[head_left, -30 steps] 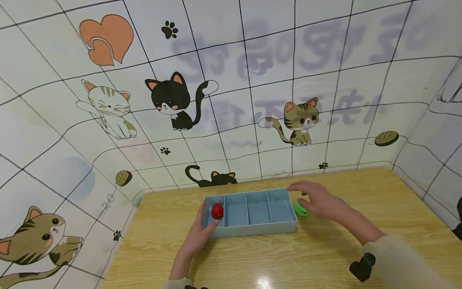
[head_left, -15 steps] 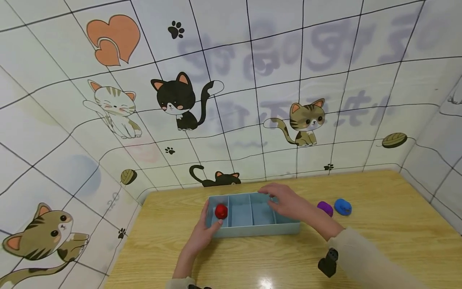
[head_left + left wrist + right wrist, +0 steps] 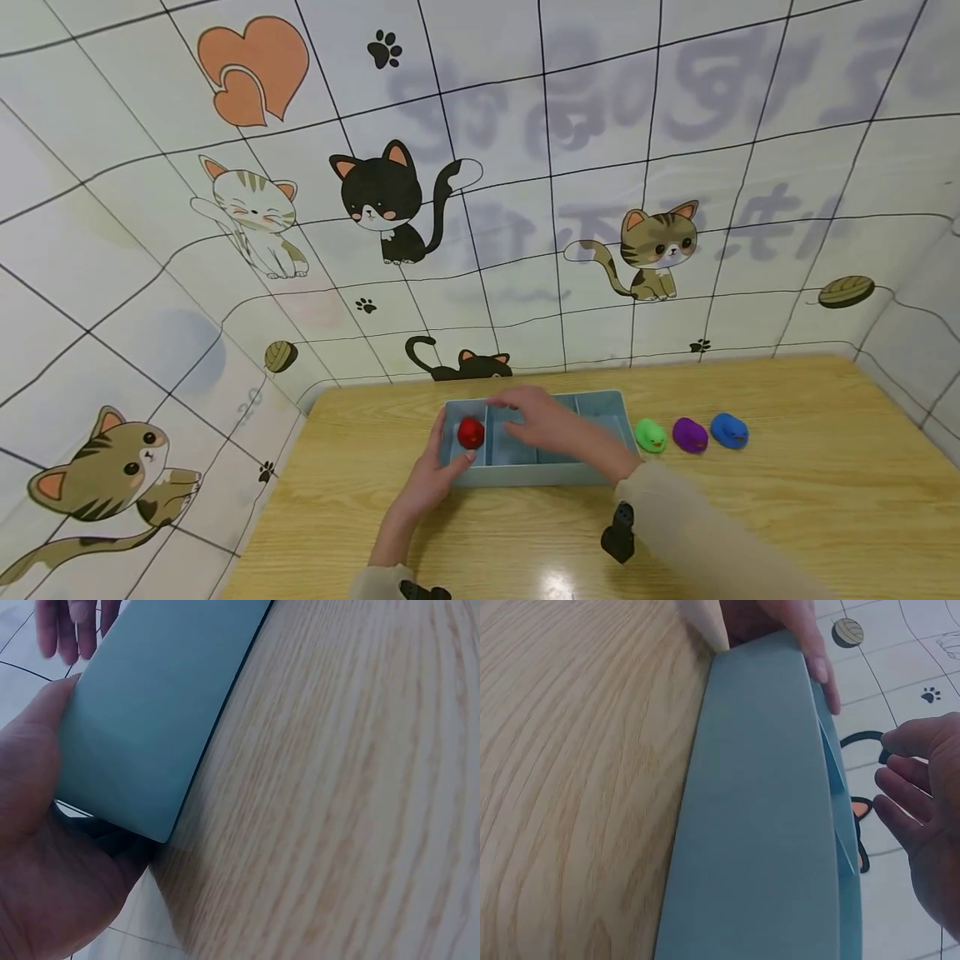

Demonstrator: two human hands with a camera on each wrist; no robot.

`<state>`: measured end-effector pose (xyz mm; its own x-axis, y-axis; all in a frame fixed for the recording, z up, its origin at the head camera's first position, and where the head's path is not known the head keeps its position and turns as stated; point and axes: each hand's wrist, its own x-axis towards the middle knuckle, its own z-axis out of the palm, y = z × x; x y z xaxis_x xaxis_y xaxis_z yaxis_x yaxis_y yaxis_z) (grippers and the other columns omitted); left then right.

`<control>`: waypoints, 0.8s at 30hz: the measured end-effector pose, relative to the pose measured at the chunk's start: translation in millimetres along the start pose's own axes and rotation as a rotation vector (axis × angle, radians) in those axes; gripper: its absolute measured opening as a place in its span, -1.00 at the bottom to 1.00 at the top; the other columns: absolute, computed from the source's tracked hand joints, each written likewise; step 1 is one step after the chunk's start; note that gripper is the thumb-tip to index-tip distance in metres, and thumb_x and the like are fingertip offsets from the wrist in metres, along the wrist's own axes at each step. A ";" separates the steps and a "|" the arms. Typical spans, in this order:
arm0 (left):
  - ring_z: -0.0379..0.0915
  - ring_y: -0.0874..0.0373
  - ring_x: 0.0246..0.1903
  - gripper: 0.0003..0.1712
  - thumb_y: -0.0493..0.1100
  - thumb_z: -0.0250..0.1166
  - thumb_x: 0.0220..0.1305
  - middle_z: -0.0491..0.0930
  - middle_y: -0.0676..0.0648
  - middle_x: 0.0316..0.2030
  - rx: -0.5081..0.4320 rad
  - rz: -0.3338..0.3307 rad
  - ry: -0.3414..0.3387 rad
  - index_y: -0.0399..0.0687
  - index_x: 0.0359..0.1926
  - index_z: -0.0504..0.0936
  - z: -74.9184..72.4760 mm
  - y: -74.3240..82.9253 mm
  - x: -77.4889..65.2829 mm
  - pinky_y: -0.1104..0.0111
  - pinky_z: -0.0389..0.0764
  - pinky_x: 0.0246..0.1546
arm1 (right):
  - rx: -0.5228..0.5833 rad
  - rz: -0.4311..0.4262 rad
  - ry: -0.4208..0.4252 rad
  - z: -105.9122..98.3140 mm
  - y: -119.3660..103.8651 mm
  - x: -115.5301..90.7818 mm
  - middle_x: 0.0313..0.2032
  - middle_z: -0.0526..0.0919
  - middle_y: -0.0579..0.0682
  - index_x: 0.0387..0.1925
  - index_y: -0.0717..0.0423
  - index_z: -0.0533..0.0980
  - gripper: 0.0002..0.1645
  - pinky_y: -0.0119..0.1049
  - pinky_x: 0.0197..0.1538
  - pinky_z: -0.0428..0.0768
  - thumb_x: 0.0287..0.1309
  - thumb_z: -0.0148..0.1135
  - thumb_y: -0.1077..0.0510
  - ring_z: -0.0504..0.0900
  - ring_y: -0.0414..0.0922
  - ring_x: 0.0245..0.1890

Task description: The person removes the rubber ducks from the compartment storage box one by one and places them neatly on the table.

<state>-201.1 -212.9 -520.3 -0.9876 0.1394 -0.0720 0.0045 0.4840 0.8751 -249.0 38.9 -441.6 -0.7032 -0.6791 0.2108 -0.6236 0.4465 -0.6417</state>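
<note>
A light-blue divided box (image 3: 555,475) stands on the table, its compartments in a row. My left hand (image 3: 429,483) grips its left end, thumb over the front rim; in the left wrist view that hand (image 3: 52,847) wraps the corner of the box (image 3: 150,712). A red toy duck (image 3: 471,433) sits in the leftmost compartment, close to my left thumb. My right hand (image 3: 543,421) hovers above the middle compartments, fingers loosely bent and holding nothing. The right wrist view shows this hand (image 3: 930,802) apart from the box (image 3: 757,802).
To the right of the box, a green duck (image 3: 651,436), a purple duck (image 3: 690,435) and a blue duck (image 3: 730,431) lie in a row on the wooden table (image 3: 810,500). A wall covering with cartoon cats (image 3: 382,200) rises behind and at the sides.
My right hand has moved left from beside the green duck, across the box to above its middle compartments. The ducks at the right are uncovered now. My left hand keeps its hold.
</note>
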 end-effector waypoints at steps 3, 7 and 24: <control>-0.02 -0.43 0.48 0.10 0.15 0.33 0.39 -0.03 -0.36 0.57 0.001 0.027 -0.011 0.12 0.67 -0.19 0.1 -0.1 0.0 -0.36 0.10 0.35 | 0.029 0.006 -0.009 11.8 -1.1 12.4 0.18 0.62 0.21 0.26 0.29 0.53 -0.53 0.07 0.21 0.55 0.33 0.28 0.34 0.58 0.16 0.18; 0.01 -0.39 0.48 0.14 0.15 0.35 0.38 -0.04 -0.36 0.57 -0.003 0.049 -0.031 0.11 0.67 -0.22 -0.3 0.4 -0.5 -0.30 0.18 0.35 | 0.042 0.007 -0.021 25.5 -2.5 25.7 0.16 0.63 0.22 0.20 0.30 0.56 -0.58 0.05 0.21 0.55 0.33 0.28 0.34 0.57 0.16 0.20; -0.02 -0.37 0.49 0.18 0.13 0.38 0.34 -0.09 -0.39 0.57 -0.035 0.039 -0.034 0.06 0.66 -0.24 0.5 -1.5 -0.6 -0.27 0.18 0.36 | -0.110 0.040 -0.084 51.7 3.2 52.5 0.06 0.69 0.13 0.19 0.27 0.60 -0.57 -0.27 -0.11 0.59 0.28 0.29 0.37 0.60 -0.09 -0.14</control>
<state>-200.5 -213.3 -521.8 -0.9809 0.1871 -0.0535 0.0366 0.4472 0.8937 -270.3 -25.4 -470.7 -0.7002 -0.7036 0.1214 -0.6324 0.5323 -0.5627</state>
